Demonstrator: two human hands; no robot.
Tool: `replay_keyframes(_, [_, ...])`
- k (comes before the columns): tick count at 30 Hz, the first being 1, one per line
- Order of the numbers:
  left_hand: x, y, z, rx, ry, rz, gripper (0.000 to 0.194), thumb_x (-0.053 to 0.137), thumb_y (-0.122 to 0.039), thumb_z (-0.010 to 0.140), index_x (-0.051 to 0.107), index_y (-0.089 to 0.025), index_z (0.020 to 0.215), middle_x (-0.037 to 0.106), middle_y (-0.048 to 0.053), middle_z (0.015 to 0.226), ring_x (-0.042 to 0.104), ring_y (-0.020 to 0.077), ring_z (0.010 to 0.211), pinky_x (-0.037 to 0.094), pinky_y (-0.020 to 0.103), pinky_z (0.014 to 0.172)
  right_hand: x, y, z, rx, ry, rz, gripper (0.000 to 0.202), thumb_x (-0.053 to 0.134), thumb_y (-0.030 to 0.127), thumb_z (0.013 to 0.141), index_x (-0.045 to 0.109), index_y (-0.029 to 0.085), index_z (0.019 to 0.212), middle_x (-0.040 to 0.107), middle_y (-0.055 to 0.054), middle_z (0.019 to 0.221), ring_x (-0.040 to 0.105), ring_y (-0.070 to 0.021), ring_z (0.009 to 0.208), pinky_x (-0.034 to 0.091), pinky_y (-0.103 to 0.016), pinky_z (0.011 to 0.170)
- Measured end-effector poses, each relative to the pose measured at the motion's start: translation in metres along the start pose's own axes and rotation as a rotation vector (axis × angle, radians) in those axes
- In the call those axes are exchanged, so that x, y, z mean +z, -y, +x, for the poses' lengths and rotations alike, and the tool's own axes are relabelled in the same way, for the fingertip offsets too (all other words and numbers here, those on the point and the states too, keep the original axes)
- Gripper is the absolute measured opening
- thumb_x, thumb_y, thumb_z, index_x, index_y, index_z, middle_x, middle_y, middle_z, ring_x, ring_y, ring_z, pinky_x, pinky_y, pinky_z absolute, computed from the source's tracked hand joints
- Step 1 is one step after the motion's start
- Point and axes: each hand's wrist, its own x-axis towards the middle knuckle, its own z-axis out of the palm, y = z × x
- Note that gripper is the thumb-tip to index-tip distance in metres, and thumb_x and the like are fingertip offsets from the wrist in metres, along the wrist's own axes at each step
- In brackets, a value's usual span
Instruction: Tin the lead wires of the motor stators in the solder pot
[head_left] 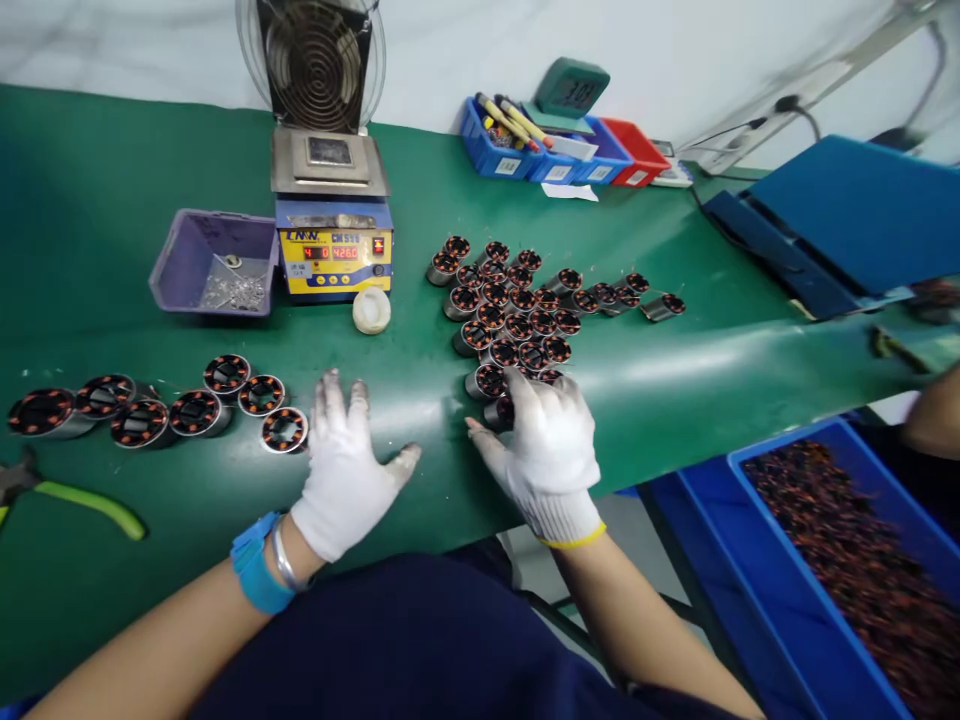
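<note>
White gloves cover both hands. My left hand (349, 468) lies palm down with fingers spread, its fingertips right beside a metal ring with copper windings (284, 430). This ring is the nearest of several standing in a loose row at the left. My right hand (546, 440) is over the front of a large group of similar wound cylinders (517, 326), its fingers curled around a cylinder (499, 413) at the front edge, partly hidden by the fingers. Thin wire ends stick up from some cylinders.
A blue-yellow soldering pot (336, 262) stands behind, with a fan above it and a purple bin (169, 270) beside. Green-handled pliers (94, 505) lie left. Small bins (502, 160) line the wall; a blue crate (810, 590) of parts and another person's arm (934, 415) are right.
</note>
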Motion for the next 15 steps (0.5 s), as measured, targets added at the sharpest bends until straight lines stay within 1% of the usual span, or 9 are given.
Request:
replay_keyframes(2, [-0.001,0.008,0.002,-0.063,-0.073,-0.016,0.092,0.074,-0.051,0.075,0.042,-0.003,0.146,0.019,0.034,0.162,0.023,0.0539,0.148,0.028,0.068,0.116,0.005,-0.005,-0.011,-0.015,-0.013,-0.052,0.051,0.069,0.038,0.082,0.060,0.011,0.125,0.070,-0.010,0.085,0.063,-0.0312,0.087,0.048,-0.056,0.094])
replay_keyframes(4, [-0.005,0.018,0.003,-0.083,-0.134,-0.066,0.086,0.073,-0.051,0.077,0.044,-0.010,0.146,0.019,0.030,0.164,0.024,0.0520,0.149,0.028,0.069,0.116,0.013,-0.008,-0.021,-0.024,-0.023,-0.065,0.045,0.065,0.033,0.085,0.060,0.015,0.126,0.072,-0.010,0.090,0.063,-0.0337,0.101,0.043,-0.060,0.100])
replay_keyframes(6, [-0.010,0.023,0.004,-0.075,-0.185,-0.184,0.075,0.071,-0.049,0.080,0.049,-0.016,0.143,0.026,0.025,0.163,0.029,0.0472,0.149,0.031,0.067,0.116,0.019,-0.011,-0.029,-0.031,-0.037,-0.045,0.043,0.063,0.027,0.086,0.059,0.023,0.129,0.072,-0.008,0.090,0.061,-0.0346,0.113,0.032,-0.064,0.109])
replay_keyframes(8, [-0.015,0.022,0.004,-0.097,-0.178,-0.409,0.063,0.069,-0.048,0.084,0.053,-0.018,0.137,0.043,0.022,0.155,0.046,0.0402,0.140,0.042,0.060,0.111,0.021,-0.010,-0.032,-0.051,-0.074,-0.001,0.043,0.062,0.022,0.086,0.060,0.030,0.128,0.073,-0.005,0.087,0.060,-0.0325,0.117,0.022,-0.062,0.116])
replay_keyframes(10, [-0.021,0.014,0.003,-0.210,-0.052,-0.718,0.058,0.065,-0.049,0.088,0.053,-0.017,0.135,0.056,0.021,0.142,0.066,0.0310,0.115,0.056,0.050,0.095,0.016,-0.002,-0.030,-0.066,-0.114,0.088,0.042,0.063,0.019,0.086,0.061,0.032,0.125,0.074,-0.003,0.087,0.062,-0.0300,0.115,0.018,-0.061,0.118])
replay_keyframes(11, [-0.024,0.009,0.003,-0.298,0.050,-0.882,0.059,0.062,-0.052,0.090,0.051,-0.017,0.136,0.059,0.021,0.138,0.071,0.0264,0.100,0.060,0.044,0.084,0.012,0.006,-0.027,-0.082,-0.123,0.164,0.041,0.063,0.018,0.086,0.061,0.030,0.125,0.075,-0.002,0.090,0.063,-0.0292,0.114,0.018,-0.063,0.118])
replay_keyframes(13, [-0.029,0.000,0.002,-0.487,0.303,-1.166,0.062,0.055,-0.060,0.092,0.049,-0.017,0.136,0.066,0.020,0.126,0.072,0.0209,0.077,0.060,0.035,0.062,0.003,0.026,-0.018,-0.145,-0.096,0.368,0.039,0.064,0.019,0.086,0.060,0.026,0.124,0.076,-0.002,0.096,0.063,-0.0286,0.118,0.021,-0.064,0.118])
replay_keyframes(14, [-0.031,-0.003,0.002,-0.555,0.428,-1.265,0.063,0.052,-0.064,0.092,0.052,-0.016,0.133,0.070,0.018,0.116,0.070,0.0198,0.069,0.057,0.032,0.054,0.000,0.037,-0.011,-0.193,-0.077,0.480,0.037,0.064,0.020,0.087,0.061,0.026,0.123,0.076,-0.002,0.098,0.062,-0.0278,0.120,0.022,-0.063,0.120])
replay_keyframes(15, [-0.032,-0.005,0.003,-0.583,0.512,-1.327,0.061,0.049,-0.066,0.093,0.057,-0.015,0.126,0.073,0.014,0.099,0.067,0.0187,0.061,0.053,0.030,0.047,-0.003,0.047,-0.005,-0.240,-0.058,0.575,0.035,0.063,0.021,0.088,0.061,0.026,0.123,0.076,-0.002,0.099,0.062,-0.0270,0.121,0.022,-0.061,0.121])
